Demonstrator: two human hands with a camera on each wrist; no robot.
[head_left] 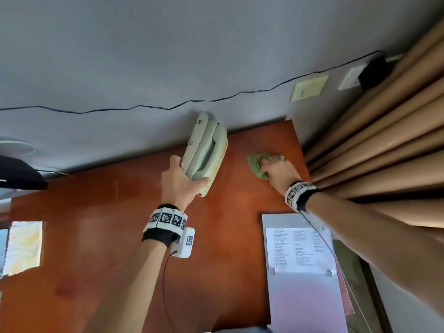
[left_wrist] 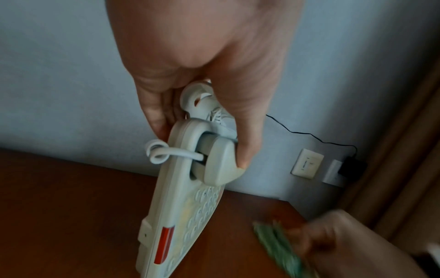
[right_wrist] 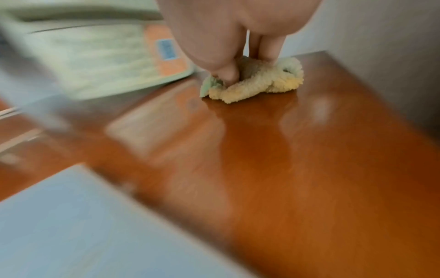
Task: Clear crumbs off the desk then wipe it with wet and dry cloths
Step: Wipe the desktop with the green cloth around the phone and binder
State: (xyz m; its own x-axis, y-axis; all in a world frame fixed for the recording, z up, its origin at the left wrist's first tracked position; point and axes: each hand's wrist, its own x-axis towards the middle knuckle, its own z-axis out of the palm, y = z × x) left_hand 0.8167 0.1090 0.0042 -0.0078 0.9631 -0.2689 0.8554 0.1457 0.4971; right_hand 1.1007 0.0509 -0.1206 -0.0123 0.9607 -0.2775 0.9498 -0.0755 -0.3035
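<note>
My left hand grips a beige desk telephone and holds it tilted up off the reddish wooden desk, handset still in its cradle; the left wrist view shows fingers wrapped round the telephone from both sides. My right hand grips a bunched green cloth and presses it on the desk near the far right corner, just right of the telephone. In the right wrist view the cloth looks yellow-green under my fingertips, and the desk shines.
A white folder with a printed sheet lies at the desk's near right. Brown curtains hang at the right. A black cable runs along the grey wall to a plug. A pale cloth lies at the left edge.
</note>
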